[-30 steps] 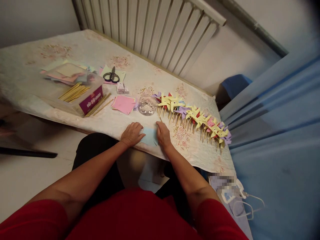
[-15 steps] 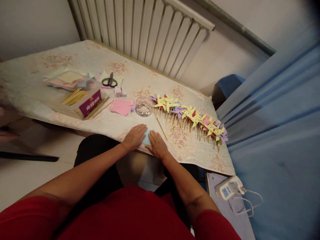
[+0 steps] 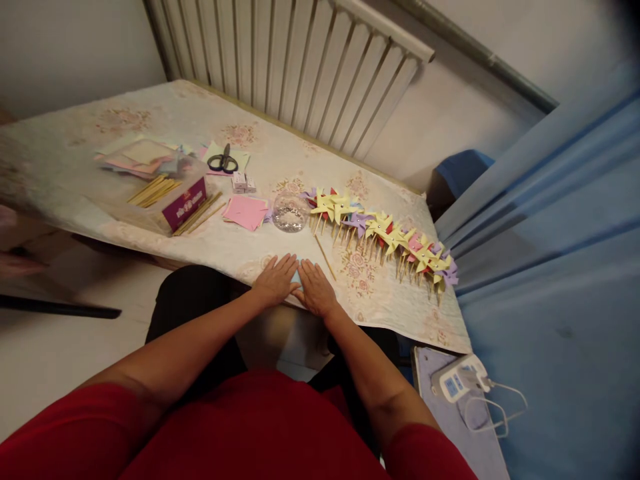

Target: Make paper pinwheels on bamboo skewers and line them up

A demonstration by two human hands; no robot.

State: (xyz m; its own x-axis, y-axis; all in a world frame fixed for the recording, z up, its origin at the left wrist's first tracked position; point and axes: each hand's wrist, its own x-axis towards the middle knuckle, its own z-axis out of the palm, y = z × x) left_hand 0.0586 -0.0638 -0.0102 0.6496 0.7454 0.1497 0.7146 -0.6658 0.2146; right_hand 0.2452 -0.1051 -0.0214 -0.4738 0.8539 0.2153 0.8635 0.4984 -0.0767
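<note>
Both palms lie flat near the table's front edge, on a small light blue sheet of paper [image 3: 297, 276] that shows only between them. My left hand [image 3: 277, 280] has its fingers stretched out over the paper's left part. Over the right part lies my right hand [image 3: 317, 288], fingers extended, its thumb close to the left hand. A thin wooden stick [image 3: 326, 257] rests just beyond the right hand. Farther back are a round clear dish [image 3: 290, 217] of small shiny pieces and a stack of pink paper squares [image 3: 246, 212].
Finished paper pinwheels [image 3: 383, 230] on sticks form a row at the right. At the left stand a clear box [image 3: 140, 217] with sticks, scissors [image 3: 223, 161] on paper and small white boxes [image 3: 243, 182]. A power strip [image 3: 460, 379] sits lower right. Part of another person shows at the left edge.
My left hand has slid right, closer to my right hand, covering more of the blue paper. My right hand has hardly moved. The view has shifted slightly.
</note>
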